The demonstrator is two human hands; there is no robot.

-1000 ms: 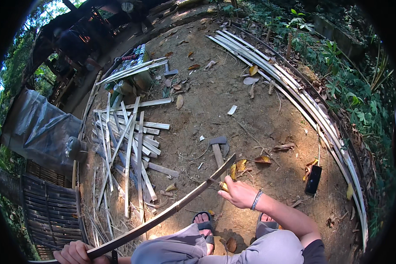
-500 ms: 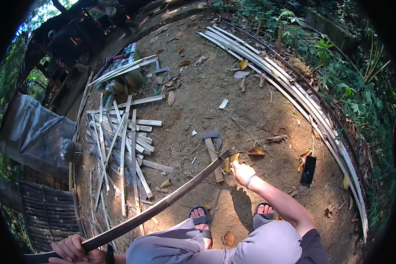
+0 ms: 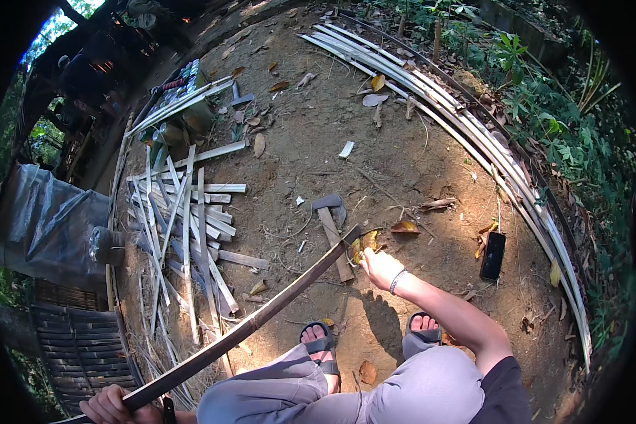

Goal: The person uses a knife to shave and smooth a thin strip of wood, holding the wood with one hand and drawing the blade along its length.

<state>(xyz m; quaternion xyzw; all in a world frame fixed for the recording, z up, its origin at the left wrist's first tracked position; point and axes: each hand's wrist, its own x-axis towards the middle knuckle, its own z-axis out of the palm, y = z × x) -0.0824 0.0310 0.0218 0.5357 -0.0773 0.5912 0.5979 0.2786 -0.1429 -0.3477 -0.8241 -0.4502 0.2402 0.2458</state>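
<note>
A long dark split-bamboo strip (image 3: 251, 321) with a pale edge runs diagonally from the lower left toward the middle. My left hand (image 3: 116, 405) is wrapped around its near end, at the lower left. The far tip of the strip hovers over or rests by yellow leaves (image 3: 369, 239) on the ground; I cannot tell if it touches them. My right hand (image 3: 381, 270), with a band at the wrist, is closed low beside that tip and the leaves. Its fingertips are bent inward, and what they hold, if anything, is hidden.
An axe-like tool (image 3: 337, 244) with a wooden handle lies past the strip. Split bamboo pieces (image 3: 198, 233) are heaped at left. Long pale strips (image 3: 466, 127) curve along the right. A phone (image 3: 493, 256) lies at right. My sandalled feet (image 3: 321, 343) are below. People are in shade, upper left.
The whole view has shifted slightly, so the ground things sit higher and further left. The strip slants a little more steeply; both hands keep much the same pose.
</note>
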